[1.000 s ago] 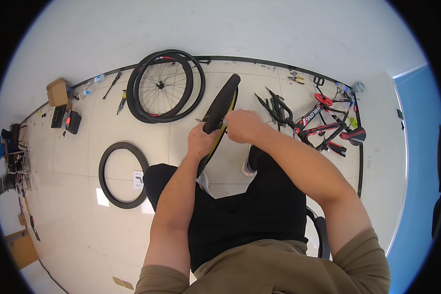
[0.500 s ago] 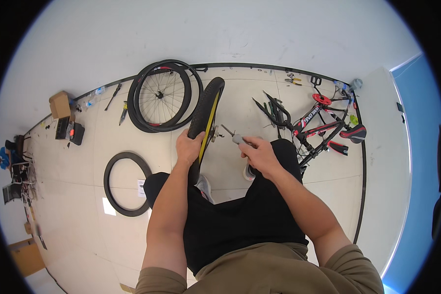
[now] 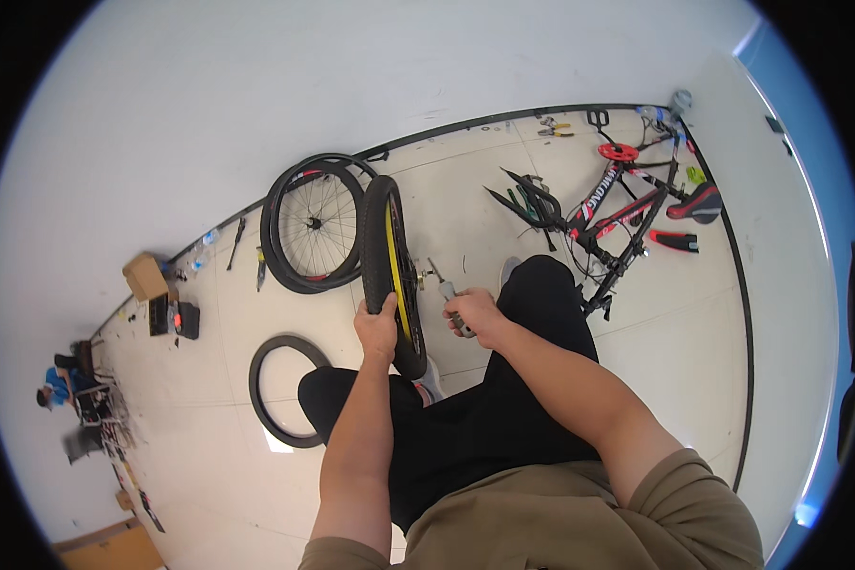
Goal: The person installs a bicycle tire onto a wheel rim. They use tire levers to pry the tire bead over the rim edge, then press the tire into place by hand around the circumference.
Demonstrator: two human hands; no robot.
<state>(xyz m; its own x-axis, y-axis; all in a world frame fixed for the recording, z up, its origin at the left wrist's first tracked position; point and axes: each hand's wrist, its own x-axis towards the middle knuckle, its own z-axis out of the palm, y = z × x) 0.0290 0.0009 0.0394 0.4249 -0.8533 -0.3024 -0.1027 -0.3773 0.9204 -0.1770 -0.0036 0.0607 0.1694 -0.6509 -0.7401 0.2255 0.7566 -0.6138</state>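
Black rubber (image 3: 379,249) already rings the wheel (image 3: 396,255) the left hand (image 3: 377,330) holds, the right hand (image 3: 476,313) grips a tool (image 3: 449,291), and the bike frame (image 3: 595,196) lies wheelless.

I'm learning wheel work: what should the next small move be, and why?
Probably line up the grey-handled screwdriver-like tool with the axle end: the right hand holds it close by, while the left hand grips the wheel's black tire.

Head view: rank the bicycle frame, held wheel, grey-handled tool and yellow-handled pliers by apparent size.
Bicycle frame
Held wheel
Grey-handled tool
Yellow-handled pliers

Apparent size only: nearness enlarges held things.
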